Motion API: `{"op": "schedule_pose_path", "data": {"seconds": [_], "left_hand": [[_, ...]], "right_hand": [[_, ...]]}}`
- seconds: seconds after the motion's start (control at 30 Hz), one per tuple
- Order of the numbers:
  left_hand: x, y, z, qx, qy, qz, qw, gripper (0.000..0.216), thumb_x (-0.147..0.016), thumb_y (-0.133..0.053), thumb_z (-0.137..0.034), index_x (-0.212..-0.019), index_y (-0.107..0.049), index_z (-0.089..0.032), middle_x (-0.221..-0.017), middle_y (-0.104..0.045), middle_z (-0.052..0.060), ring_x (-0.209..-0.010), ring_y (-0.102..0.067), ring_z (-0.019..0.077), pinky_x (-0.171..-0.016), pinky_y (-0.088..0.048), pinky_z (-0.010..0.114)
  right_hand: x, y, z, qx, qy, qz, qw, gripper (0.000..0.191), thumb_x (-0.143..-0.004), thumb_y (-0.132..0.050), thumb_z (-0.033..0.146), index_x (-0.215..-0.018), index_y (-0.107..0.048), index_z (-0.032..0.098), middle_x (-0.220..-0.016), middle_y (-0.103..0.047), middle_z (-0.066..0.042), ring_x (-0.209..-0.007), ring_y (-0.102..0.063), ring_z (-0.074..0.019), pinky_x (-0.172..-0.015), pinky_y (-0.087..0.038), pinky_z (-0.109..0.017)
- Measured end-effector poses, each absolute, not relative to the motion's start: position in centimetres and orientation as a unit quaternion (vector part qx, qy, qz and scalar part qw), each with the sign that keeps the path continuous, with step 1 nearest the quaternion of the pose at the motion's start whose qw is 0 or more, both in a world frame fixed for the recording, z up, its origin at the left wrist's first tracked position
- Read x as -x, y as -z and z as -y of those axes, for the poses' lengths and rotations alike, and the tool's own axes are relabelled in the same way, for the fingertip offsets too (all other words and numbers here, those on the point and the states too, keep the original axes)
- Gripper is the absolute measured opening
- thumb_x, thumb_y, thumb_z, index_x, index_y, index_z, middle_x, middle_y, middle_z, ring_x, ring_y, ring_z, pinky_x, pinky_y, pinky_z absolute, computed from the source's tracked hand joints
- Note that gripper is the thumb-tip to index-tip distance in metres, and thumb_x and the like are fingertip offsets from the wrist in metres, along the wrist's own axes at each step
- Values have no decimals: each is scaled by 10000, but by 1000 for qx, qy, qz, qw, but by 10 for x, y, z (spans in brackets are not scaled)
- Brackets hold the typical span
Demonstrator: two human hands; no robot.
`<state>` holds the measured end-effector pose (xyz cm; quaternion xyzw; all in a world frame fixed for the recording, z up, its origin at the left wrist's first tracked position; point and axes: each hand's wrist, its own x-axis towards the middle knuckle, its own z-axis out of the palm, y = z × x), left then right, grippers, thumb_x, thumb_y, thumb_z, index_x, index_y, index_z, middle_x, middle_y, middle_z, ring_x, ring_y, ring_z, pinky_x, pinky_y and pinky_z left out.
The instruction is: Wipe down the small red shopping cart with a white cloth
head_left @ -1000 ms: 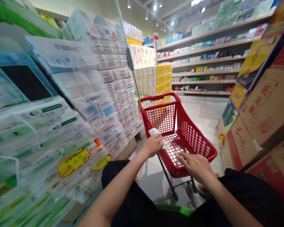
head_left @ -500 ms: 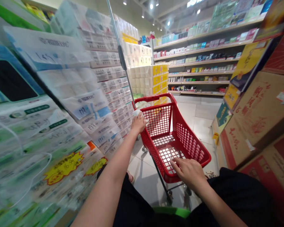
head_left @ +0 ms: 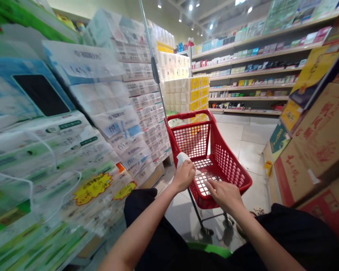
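Note:
A red plastic shopping cart [head_left: 228,162] with mesh walls stands right in front of me, tilted slightly in view. My left hand [head_left: 185,175] is closed around a crumpled white tissue [head_left: 182,157] at the cart's left rim, close to the near corner. Above the near end of the basket is my right hand [head_left: 224,194], its fingers loosely stretched out and nothing seen in them. Whether those fingertips touch the rim, I cannot tell. Part of the near rim is hidden behind both hands.
Packs of tissue paper [head_left: 101,124] are stacked high on the left, with a dark phone-like panel [head_left: 42,95] and a white cable [head_left: 73,188]. A metal pole [head_left: 149,41] rises by the cart. Cardboard boxes [head_left: 319,139] line the right; stocked shelves [head_left: 248,67] stand behind.
My left hand has slid along the cart's left rim toward me, bringing the tissue with it. My right hand stays near the basket's near end. The view has turned slightly left.

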<state>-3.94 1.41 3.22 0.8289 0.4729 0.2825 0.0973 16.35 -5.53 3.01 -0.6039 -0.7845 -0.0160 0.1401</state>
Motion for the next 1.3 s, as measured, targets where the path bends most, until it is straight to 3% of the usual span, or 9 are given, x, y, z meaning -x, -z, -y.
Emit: {"op": "schedule_pose_path", "data": {"seconds": [0.17,0.27,0.37,0.63,0.83,1.07,1.2,1.3], "left_hand": [[38,-31,-11,-850,-267,-442,107,281,-958,-290,-275,-911,-558,-206,-1091,-523,37,-970,-495,191,-930,-419,362],[38,-32,-27,-856,-255,-436,110,288,-956,-292,-274,-899,-564,-201,-1075,-522,45,-975,-491,196,-927,-420,376],[37,-32,-45,-861,-247,-430,112,293,-951,-293,-267,-892,-572,-199,-1057,-520,47,-991,-491,196,-938,-419,378],[45,-34,-79,-824,-266,-490,98,278,-935,-285,-215,-970,-559,-196,-1156,-511,47,-1073,-499,183,-1007,-411,373],[44,-28,-34,-824,-249,-499,100,311,-969,-266,-275,-1019,-563,-196,-1242,-498,67,-1079,-544,192,-991,-439,364],[43,-41,22,-848,-201,-477,117,467,-938,-357,-229,-1404,-361,-229,-1380,-493,88,-1144,-553,220,-945,-446,330],[67,-71,0,-894,-115,-432,39,399,-896,-477,-190,-1274,-532,-307,-1186,-634,44,-1087,-568,243,-986,-380,389],[80,-80,-20,-937,-86,-338,-19,302,-846,-609,-209,-1133,-619,-304,-1109,-640,46,-1135,-511,257,-1088,-266,453]], "right_hand": [[-189,-41,47,553,-13,819,150,473,-977,-253,559,-1088,-641,312,-927,-733,-6,-826,-667,-179,-634,-368,-288],[-227,-46,38,530,46,830,169,449,-931,-359,600,-1086,-652,297,-946,-721,-27,-903,-638,-203,-821,-390,-351],[-261,-39,28,508,92,840,168,455,-897,-407,626,-1045,-646,269,-988,-695,-41,-1009,-588,-222,-965,-328,-408],[-229,-4,0,574,172,780,179,455,-909,-393,611,-971,-554,190,-1009,-625,-105,-1008,-511,-262,-899,-325,-416],[-199,-6,-9,594,187,767,157,469,-919,-367,618,-949,-545,186,-972,-616,-108,-967,-506,-267,-807,-325,-391],[-188,-6,-9,595,181,768,153,488,-922,-338,631,-938,-548,191,-960,-612,-117,-943,-501,-269,-766,-328,-381],[-187,-6,-6,588,179,773,155,499,-921,-330,634,-956,-552,188,-970,-607,-122,-939,-497,-273,-765,-336,-391],[-187,-6,-3,587,179,774,156,510,-912,-338,651,-968,-548,189,-972,-600,-114,-941,-496,-272,-765,-339,-387]]}}
